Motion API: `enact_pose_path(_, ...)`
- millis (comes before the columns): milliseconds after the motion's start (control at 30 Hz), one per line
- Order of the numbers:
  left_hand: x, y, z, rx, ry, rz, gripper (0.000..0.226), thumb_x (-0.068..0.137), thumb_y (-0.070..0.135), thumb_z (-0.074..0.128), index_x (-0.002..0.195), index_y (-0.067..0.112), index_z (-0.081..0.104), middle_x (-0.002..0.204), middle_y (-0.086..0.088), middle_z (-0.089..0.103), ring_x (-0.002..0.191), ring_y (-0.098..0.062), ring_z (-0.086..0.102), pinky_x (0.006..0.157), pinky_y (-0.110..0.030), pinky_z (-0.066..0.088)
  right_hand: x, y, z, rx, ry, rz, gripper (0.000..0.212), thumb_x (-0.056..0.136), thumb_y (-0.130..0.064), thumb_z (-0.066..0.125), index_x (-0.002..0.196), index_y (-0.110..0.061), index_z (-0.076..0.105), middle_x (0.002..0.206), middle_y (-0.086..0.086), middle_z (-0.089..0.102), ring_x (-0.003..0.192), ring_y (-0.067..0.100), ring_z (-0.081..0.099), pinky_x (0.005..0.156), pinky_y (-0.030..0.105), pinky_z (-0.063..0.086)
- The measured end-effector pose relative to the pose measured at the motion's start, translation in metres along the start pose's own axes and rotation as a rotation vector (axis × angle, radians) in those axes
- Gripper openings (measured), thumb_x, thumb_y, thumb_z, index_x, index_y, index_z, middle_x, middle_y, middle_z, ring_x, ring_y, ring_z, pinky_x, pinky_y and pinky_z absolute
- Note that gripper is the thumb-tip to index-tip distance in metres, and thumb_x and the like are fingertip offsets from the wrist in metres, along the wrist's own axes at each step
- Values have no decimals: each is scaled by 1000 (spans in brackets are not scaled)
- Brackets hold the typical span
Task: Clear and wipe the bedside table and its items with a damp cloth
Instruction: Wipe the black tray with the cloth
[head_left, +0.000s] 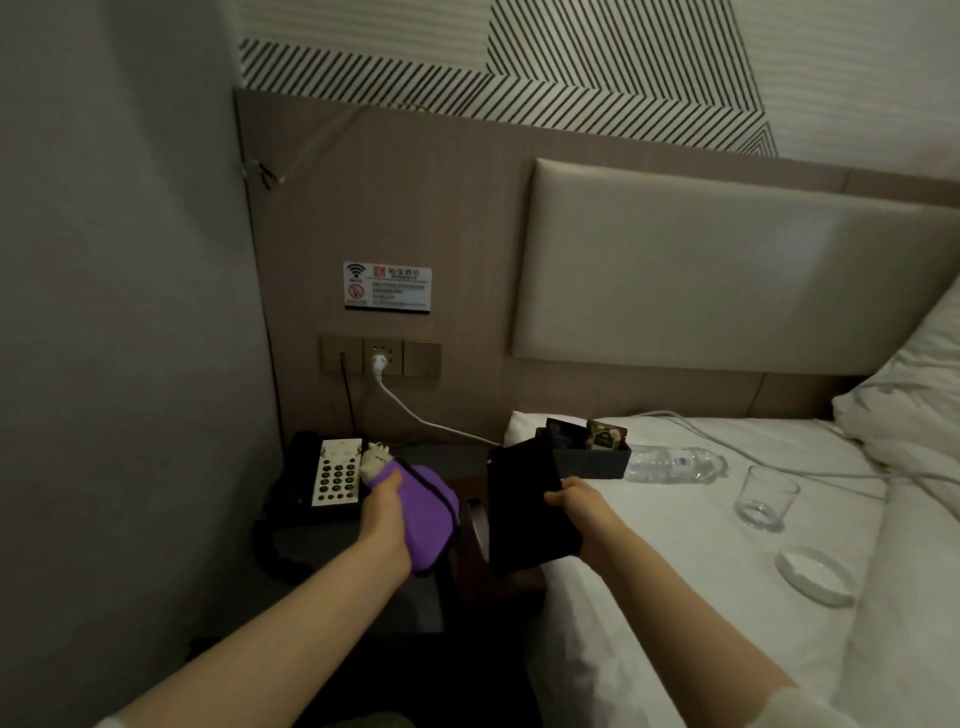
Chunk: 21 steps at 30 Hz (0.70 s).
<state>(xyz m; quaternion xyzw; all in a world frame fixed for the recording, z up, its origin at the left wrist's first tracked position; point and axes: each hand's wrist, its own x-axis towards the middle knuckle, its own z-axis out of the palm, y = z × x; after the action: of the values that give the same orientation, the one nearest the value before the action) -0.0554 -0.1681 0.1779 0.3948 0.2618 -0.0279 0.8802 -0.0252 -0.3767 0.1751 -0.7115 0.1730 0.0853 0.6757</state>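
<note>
My left hand (382, 519) grips a purple cloth (428, 512) above the dark bedside table (363, 587), just right of the black telephone (324, 478). My right hand (579, 506) holds a flat black tray (522, 512), tilted on edge between the table and the bed. A small white thing (375, 460) lies by the phone. On the white bed sheet lie a black box of sachets (592, 457), a plastic water bottle (675, 463), an upright glass (766, 499) and a clear glass ashtray (815, 574).
A grey wall (130, 312) stands close on the left. A white cable (415, 415) runs from the wall socket (382, 357) across to the bed. The phone's coiled cord (270, 545) hangs at the table's left. Pillows (914, 405) sit at the right.
</note>
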Motion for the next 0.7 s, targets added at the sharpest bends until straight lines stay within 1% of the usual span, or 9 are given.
enact_pose_path(100, -9, 15, -7, 139, -8, 161, 46, 100, 33, 45, 139, 10, 44, 134, -17, 54, 120, -35, 52, 106, -46, 40, -20, 2, 30, 66, -78, 21, 12, 98, -5, 48, 105, -8, 56, 107, 19, 63, 96, 34, 65, 79, 44, 58)
enact_pose_path(200, -19, 33, -24, 276, -29, 286, 51, 99, 40, 44, 140, 10, 43, 132, -15, 55, 116, -33, 54, 104, -43, 42, -39, 3, 62, 107, -163, 1, 5, 98, -9, 50, 98, -11, 55, 91, 13, 65, 74, 25, 67, 53, 28, 54)
enact_pose_path(267, -23, 45, -38, 287, -20, 333, 53, 99, 43, 44, 141, 11, 42, 134, -14, 53, 118, -32, 52, 105, -44, 40, -48, 3, 82, 150, -226, -13, 7, 98, -10, 51, 92, -14, 53, 79, 9, 65, 58, 20, 67, 45, 25, 50)
enact_pose_path(333, -32, 59, -50, 299, 8, 368, 59, 97, 47, 44, 144, 11, 40, 137, -13, 51, 120, -31, 50, 104, -41, 39, -56, 3, 99, 190, -287, -9, 6, 97, -11, 53, 95, -16, 49, 82, 9, 65, 54, 17, 69, 44, 24, 49)
enact_pose_path(500, -74, 76, -77, 424, -188, 530, 79, 75, 71, 39, 141, 27, 42, 130, 6, 55, 113, -13, 53, 96, -32, 41, -75, 15, 134, 280, -474, 5, 17, 92, -9, 56, 107, -17, 62, 103, 11, 72, 84, 24, 74, 62, 32, 57)
enact_pose_path(567, -77, 71, -80, 592, -296, 538, 59, 78, 71, 35, 128, 44, 50, 129, 17, 57, 115, -2, 55, 98, -28, 42, -83, 25, 147, 335, -543, 9, 32, 90, -8, 57, 114, -27, 65, 110, 8, 72, 98, 28, 71, 71, 39, 58)
enact_pose_path(633, -71, 66, -82, 914, -330, 572, 45, 91, 58, 40, 131, 40, 50, 132, 19, 56, 118, 2, 54, 94, -26, 46, -90, 35, 157, 348, -574, -9, 43, 87, -3, 56, 118, -31, 64, 114, 9, 71, 103, 31, 69, 76, 42, 58)
enact_pose_path(667, -67, 64, -85, 1079, -331, 617, 46, 99, 44, 38, 143, 29, 40, 147, 12, 43, 134, -4, 40, 106, -29, 37, -95, 40, 160, 342, -586, -21, 47, 86, 0, 54, 121, -31, 64, 114, 10, 71, 104, 31, 69, 76, 41, 59)
enact_pose_path(700, -61, 58, -90, 1233, -279, 696, 47, 104, 35, 31, 150, 29, 23, 157, 13, 18, 146, -7, 15, 116, -31, 18, -100, 44, 162, 334, -601, -39, 49, 86, 2, 52, 122, -29, 63, 113, 9, 72, 104, 29, 70, 75, 38, 59)
